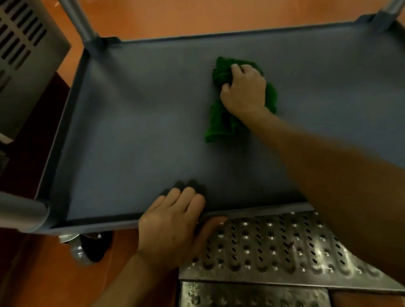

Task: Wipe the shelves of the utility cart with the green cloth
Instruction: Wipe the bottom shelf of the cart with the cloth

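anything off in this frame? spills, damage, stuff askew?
One thing: the perforated floor grate beneath the cart's near rim sits skewed against the neighbouring grate panel, edges misaligned, and looks wet. The shelf shows no spill or damage; the right hand grips the green cloth on it.

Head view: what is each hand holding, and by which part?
Right hand grips the green cloth at its bunched middle; left hand holds the cart shelf by its near rim, fingers over it.
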